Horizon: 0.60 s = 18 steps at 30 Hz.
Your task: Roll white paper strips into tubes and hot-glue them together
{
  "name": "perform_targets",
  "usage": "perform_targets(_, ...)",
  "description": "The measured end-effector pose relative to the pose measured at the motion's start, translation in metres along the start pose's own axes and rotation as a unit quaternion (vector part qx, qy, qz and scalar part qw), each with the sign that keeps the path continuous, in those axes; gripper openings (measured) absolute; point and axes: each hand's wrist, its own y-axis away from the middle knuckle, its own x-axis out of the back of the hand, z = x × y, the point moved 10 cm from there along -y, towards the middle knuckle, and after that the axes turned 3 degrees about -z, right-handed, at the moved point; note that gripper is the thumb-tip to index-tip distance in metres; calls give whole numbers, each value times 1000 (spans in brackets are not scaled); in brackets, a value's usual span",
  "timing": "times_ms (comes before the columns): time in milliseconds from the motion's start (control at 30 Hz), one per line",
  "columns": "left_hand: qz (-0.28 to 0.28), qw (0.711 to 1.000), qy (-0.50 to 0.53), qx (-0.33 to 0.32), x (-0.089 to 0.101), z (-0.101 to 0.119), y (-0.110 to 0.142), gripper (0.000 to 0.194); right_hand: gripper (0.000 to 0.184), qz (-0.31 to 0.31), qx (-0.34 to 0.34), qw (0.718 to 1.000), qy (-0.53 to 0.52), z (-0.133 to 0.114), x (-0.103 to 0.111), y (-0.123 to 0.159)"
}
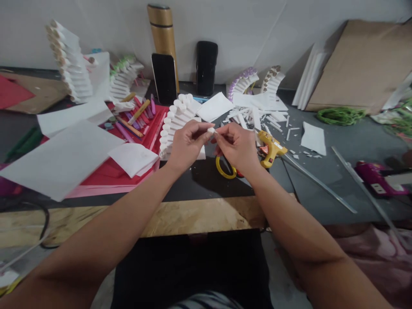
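Note:
Between the fingertips of both hands is a small white piece of paper, seemingly rolled. My left hand pinches it from the left, and my right hand meets it from the right with thumb and fingers together. Just behind my left hand stands a curved model of white paper rolls. Scissors with yellow handles lie partly under my right hand. Touching distance to its right is a yellow glue gun. Beyond my hands lies a heap of cut white paper strips.
Coloured paper rolls and white sheets lie on red paper at left. A phone leans on a gold bottle. Clear glue sticks, a purple glue gun and cardboard are at right.

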Motion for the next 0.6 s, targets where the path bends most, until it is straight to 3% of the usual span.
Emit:
perform_targets(233,-24,1000,-10,1,-4,4,0,12,14,4,-5,1000,8,4,0,0)
perform_targets(467,-32,999,-2,15,-7,6,0,9,12,10,-76,995,-60,15,3,-5)
perform_targets(600,-32,999,8,17,-6,6,-1,7,12,4,-52,998,-48,11,2,-4)
